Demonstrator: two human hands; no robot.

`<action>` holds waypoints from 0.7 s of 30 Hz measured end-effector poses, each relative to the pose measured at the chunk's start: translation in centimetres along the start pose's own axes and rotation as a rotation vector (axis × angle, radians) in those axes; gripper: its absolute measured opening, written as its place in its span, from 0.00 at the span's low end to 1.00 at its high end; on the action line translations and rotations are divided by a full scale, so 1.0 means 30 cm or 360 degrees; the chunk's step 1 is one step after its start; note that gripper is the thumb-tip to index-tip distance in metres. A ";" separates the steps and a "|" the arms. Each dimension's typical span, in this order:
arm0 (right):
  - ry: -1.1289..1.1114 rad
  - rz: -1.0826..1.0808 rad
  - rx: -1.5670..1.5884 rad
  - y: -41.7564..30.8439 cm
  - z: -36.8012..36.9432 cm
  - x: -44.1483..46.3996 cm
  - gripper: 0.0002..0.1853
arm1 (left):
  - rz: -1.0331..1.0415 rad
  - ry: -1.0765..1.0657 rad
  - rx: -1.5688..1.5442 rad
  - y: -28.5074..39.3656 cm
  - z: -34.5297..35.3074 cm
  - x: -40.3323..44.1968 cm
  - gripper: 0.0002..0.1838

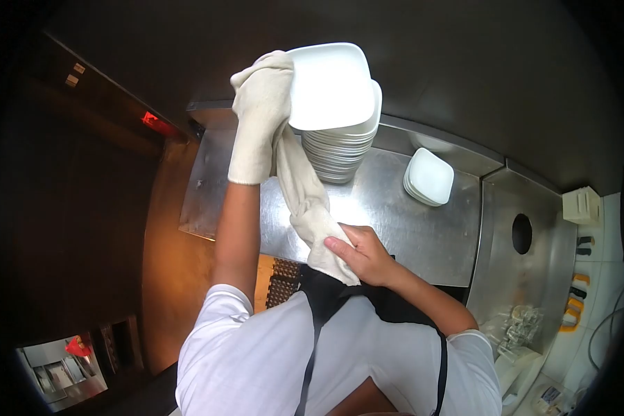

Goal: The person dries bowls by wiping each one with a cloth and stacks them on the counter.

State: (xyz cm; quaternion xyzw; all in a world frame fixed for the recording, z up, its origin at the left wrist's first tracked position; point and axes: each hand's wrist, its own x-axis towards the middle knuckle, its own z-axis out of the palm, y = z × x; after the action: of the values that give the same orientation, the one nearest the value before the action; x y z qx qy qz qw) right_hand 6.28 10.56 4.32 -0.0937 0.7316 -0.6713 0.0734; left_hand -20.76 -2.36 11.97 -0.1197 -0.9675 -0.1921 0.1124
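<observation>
1. Clock directions are taken from the middle of the head view, with twelve at the top.
2. At eleven o'clock, the left hand (263,83), covered by a cream knitted fabric covering (254,149) that ends in a hemmed cuff at the wrist, is against the left edge of a white square plate (333,87). The fingers are hidden inside, so I cannot tell whether they are clamped on the plate or apart.
3. That rounded-corner plate is at twelve o'clock, over the top of a tall plate stack (336,154). Whether it is lifted clear of the stack, I cannot tell.
4. At four o'clock, the bare right hand (369,255) is clamped, thumb on top, around the lower part of a cream cloth length (301,182), which slopes up toward eleven to the covered hand. Whether it and the covering are one piece, I cannot tell.
5. Both stacks stand on a stainless steel counter (402,232); the short plate stack (430,176) is between two and three o'clock, well apart from the tall one.
6. At three o'clock, a dark round hole (522,234) opens in the adjoining steel surface.
7. Orange-handled tools (573,313) are near four o'clock, on the white-tiled wall.
8. A red light (158,123) glows at ten o'clock.
</observation>
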 end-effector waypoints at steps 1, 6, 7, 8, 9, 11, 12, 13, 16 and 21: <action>0.0041 0.0003 -0.0027 0.009 -0.006 -0.006 0.18 | -0.0106 -0.0047 -0.0108 0.008 0.021 0.036 0.25; 0.0194 0.0184 -0.0027 0.082 -0.053 -0.039 0.17 | -0.0404 -0.0342 -0.1166 0.059 0.093 0.087 0.22; 0.0249 0.0210 -0.0002 0.086 -0.060 -0.044 0.17 | -0.0393 -0.0416 -0.1528 0.056 0.105 0.066 0.22; 0.0296 0.0263 0.0031 0.076 -0.070 -0.047 0.17 | -0.0334 -0.0418 -0.1832 0.058 0.084 0.034 0.21; 0.0325 0.0289 -0.0009 0.088 -0.078 -0.051 0.18 | -0.0332 -0.0452 -0.1720 0.053 0.086 0.044 0.21; 0.0372 0.0344 -0.0095 0.117 -0.102 -0.053 0.18 | -0.0334 -0.0511 -0.1501 0.032 0.089 0.066 0.21; 0.0358 0.0419 -0.0329 0.096 -0.126 -0.046 0.18 | -0.0355 -0.0506 -0.1627 0.018 0.083 0.065 0.21; 0.0511 0.0280 -0.0593 0.117 -0.146 -0.044 0.17 | -0.0373 -0.0500 -0.1752 0.005 0.072 0.058 0.20; 0.0892 0.0053 -0.1325 0.253 -0.236 -0.059 0.17 | -0.0419 -0.0516 -0.2129 -0.016 0.039 0.005 0.19; 0.1062 0.0252 -0.2212 0.530 -0.525 -0.151 0.20 | -0.0533 -0.0274 -0.2489 0.007 -0.066 -0.150 0.24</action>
State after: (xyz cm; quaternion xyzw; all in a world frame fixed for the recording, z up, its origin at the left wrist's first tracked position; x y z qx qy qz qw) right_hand 6.40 28.17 -10.21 0.1415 0.9727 -0.0436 -0.1787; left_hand -16.11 -3.82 12.65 -0.0313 -0.5632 -0.8185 -0.1092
